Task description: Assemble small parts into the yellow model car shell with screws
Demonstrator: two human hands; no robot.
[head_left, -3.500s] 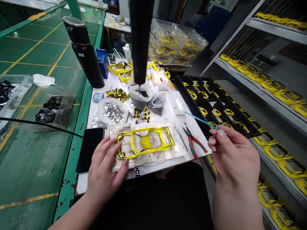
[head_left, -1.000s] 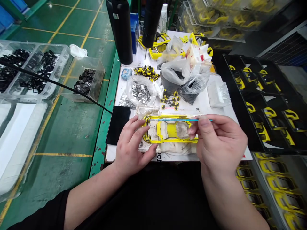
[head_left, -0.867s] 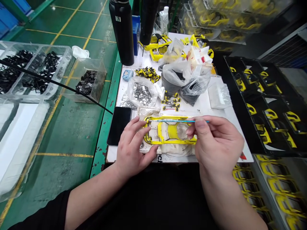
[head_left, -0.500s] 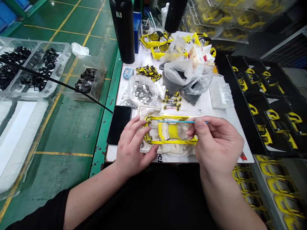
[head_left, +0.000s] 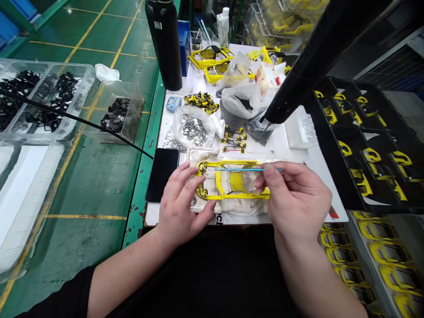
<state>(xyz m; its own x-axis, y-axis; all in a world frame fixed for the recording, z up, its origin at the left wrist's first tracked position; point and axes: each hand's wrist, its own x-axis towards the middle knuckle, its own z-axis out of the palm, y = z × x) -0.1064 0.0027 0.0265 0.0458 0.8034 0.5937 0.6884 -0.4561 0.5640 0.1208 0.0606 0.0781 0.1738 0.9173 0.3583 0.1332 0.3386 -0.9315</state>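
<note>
A yellow toy car body shell (head_left: 236, 181) lies on a stained white padded fixture (head_left: 238, 207), its open underside facing up. My left hand (head_left: 183, 198) rests at the shell's left end with fingers spread, fingertips touching the rim and small dark parts in the corners. Pinched between the thumb and fingers of my right hand (head_left: 294, 198) is a thin blue stick (head_left: 238, 169), held level across the shell. Its narrow pale end points at the upper left corner of the shell, near my left fingertips; the exact contact is too small to tell.
A black phone (head_left: 162, 174) lies left of the fixture. Behind sit a bag of metal pieces (head_left: 195, 128), yellow-black parts (head_left: 201, 102) and bags of black pieces (head_left: 240, 112). A black cylindrical tool (head_left: 291, 88) hangs over the right side. A black bottle (head_left: 164, 48) stands back left.
The hanging black tool has swung lower and nearer, over the right of the table. The view has shifted slightly. Both hands and the blue stick keep almost the same place over the shell.
</note>
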